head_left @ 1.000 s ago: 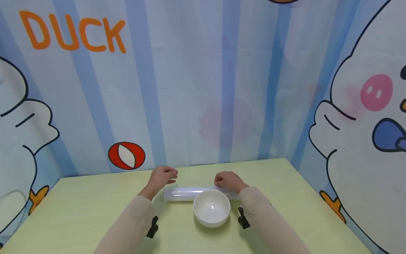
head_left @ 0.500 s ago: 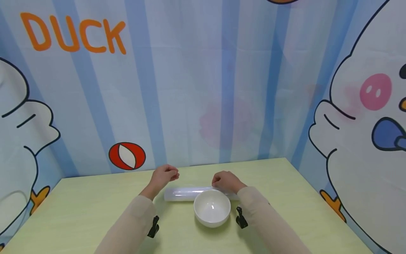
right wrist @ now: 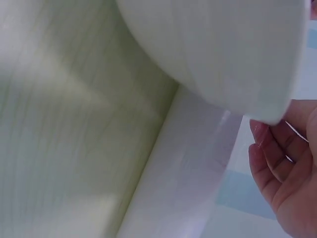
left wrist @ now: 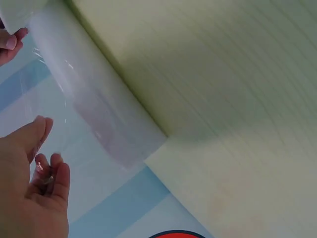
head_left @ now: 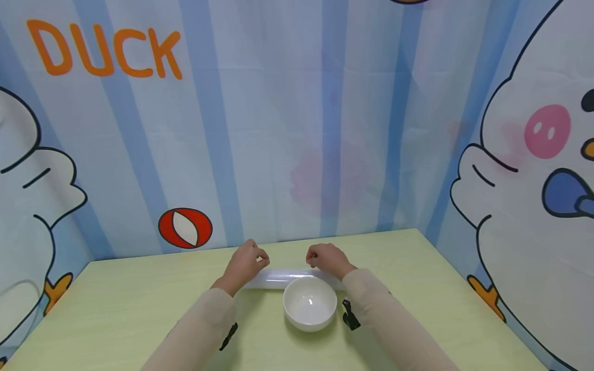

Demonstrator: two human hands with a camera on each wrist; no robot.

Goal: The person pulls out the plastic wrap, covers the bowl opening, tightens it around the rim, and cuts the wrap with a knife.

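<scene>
A roll of cling film lies sideways on the table, just behind a white bowl. Both hands are at the far side of the roll. My left hand is over the roll's left end, thumb and forefinger pinching clear film that shines in the left wrist view, where the roll runs diagonally. Opposite it, my right hand has its fingers curled; in the right wrist view, film glints on its fingertips. There the bowl hides part of the roll and the thumb side of the hand.
The pale yellow-green table ends at a blue striped curtain with cartoon prints. Black clips hang by both beige sleeves. The bowl stands between the two forearms, nearer the right one.
My left hand has moved right, its thumb and forefinger now together. My right hand has shifted slightly left and away. The roll has moved a little away from the bowl, which stays put.
</scene>
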